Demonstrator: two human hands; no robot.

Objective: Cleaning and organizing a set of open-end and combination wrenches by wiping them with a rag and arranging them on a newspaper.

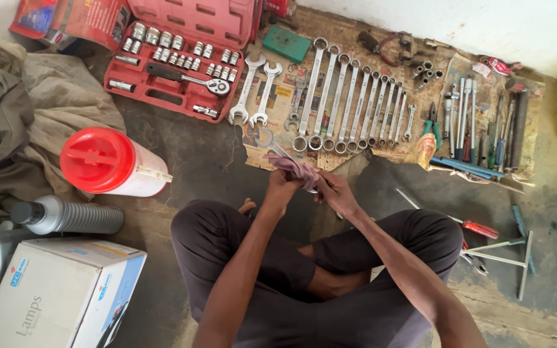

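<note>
Both hands met over the crossed legs: the left hand (283,188) gripped a wrench (269,143) wrapped in a pink rag (298,169), the right hand (334,192) closed on that rag. Beyond lay the row of combination spanners (349,103), then the red socket set (178,58).

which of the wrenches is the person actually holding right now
The steel open-ended wrench wrapped in the pinkish cloth, gripped by the left hand and right hand. The other wrenches lie untouched in a row.

Bright even daylight, soft faint shadows, sharp focus, slight wide-angle bending at the edges
</note>
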